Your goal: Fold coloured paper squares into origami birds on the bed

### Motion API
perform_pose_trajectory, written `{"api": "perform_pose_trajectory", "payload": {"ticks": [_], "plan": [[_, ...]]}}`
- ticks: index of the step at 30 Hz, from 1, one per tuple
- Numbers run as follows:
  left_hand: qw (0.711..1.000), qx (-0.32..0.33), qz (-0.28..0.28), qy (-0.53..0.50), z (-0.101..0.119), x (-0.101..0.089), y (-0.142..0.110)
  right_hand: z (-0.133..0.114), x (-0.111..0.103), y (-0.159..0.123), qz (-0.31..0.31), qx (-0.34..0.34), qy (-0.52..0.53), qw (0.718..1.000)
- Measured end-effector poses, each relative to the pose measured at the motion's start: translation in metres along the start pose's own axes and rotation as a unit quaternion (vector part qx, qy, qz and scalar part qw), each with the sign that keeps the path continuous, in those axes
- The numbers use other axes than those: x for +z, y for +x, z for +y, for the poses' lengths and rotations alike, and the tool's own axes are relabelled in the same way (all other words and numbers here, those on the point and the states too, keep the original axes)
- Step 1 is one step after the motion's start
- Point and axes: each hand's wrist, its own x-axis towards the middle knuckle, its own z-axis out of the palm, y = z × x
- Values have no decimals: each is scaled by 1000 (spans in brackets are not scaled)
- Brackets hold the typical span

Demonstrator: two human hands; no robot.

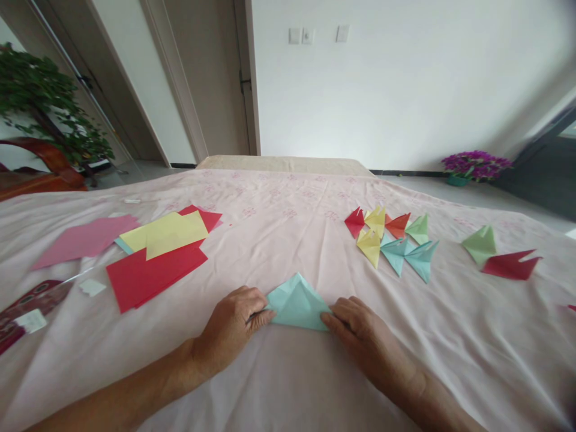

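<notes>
A light blue sheet of origami paper (299, 306), folded into a triangle with its peak pointing away from me, lies at the middle front of the cloth. My left hand (238, 318) pinches its left corner between thumb and fingers. At the right corner, my right hand (357, 327) grips the paper the same way. Creases run down from the peak. Off to the right sit several finished folded shapes in a cluster, among them a yellow one (369, 247), a light blue one (422, 261) and a red one (354, 222).
Flat sheets lie at left: red paper (155, 273), yellow paper (175, 234) and pink paper (85, 240). Near them is a red patterned packet (31, 312). Farther right rest a green folded shape (480, 245) and a dark red one (512, 266). Wrinkled pink cloth (279, 384) covers the surface.
</notes>
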Motion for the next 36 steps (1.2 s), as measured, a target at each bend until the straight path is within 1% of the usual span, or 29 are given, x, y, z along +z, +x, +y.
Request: {"api": "perform_pose_trajectory", "payload": {"ticks": [2,4,7,9,13,16,18,25,36], "plan": [[999,-27,-9,30,-1,-1,5,4,4,7,-1,38,-6,999],[998,-40,-15,52,-2,-3,10,5,6,11,0,69,-23,997],[996,-48,-10,76,-1,-7,14,4,9,13,21,91,-45,995],[994,-51,-2,94,0,-8,15,3,11,11,48,80,-49,994],[991,-47,7,127,2,-8,12,4,16,9,87,23,-77,993],[988,-36,9,150,3,-6,12,4,18,11,86,-15,-96,992],[986,-27,10,163,3,-5,14,5,18,12,78,-27,-97,992],[984,-19,8,175,-1,-3,22,8,17,14,44,-27,-94,994],[978,-15,9,208,-2,-1,28,11,18,18,50,-16,-81,995]]}}
